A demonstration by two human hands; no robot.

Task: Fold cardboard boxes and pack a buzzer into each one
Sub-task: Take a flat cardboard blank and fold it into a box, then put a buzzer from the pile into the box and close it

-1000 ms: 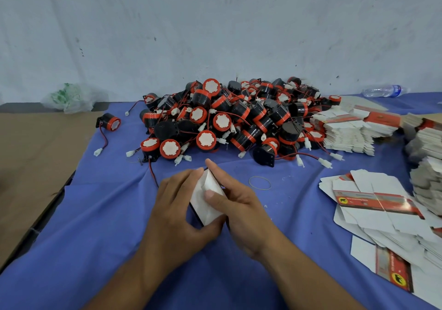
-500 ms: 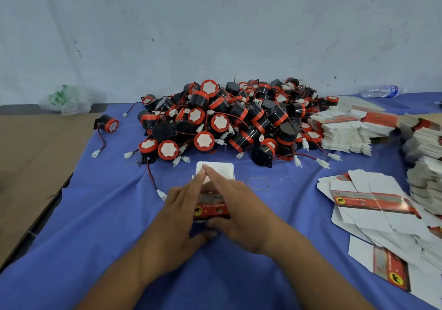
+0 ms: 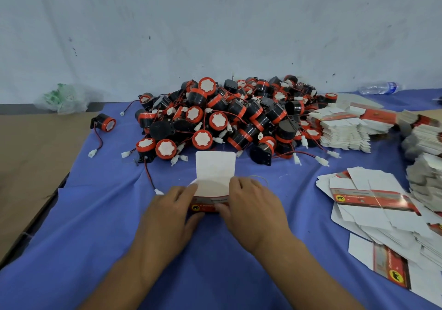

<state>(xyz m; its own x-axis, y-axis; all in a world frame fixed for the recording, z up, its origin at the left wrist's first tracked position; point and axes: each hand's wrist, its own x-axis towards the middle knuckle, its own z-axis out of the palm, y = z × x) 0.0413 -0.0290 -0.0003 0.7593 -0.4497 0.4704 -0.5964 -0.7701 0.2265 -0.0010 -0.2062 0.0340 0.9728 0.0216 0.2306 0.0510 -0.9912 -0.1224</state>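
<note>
Left grip (image 3: 172, 205) and right grip (image 3: 253, 204) pinched on opposite ends of box (image 3: 207, 208), long axis 9-to-3, white flap (image 3: 215, 166) open toward 12. Buzzer pile (image 3: 227, 118) on worktop (image 3: 95, 214) at 12, just beyond flap; seemingly equal reach for either grip.

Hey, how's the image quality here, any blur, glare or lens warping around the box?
Head view: soft, even light, faint shadows under the left hand and right hand; the box and buzzer pile look fairly sharp; the flat boxes show slight sheen on red print and wide-angle stretching toward the right edge.
</note>
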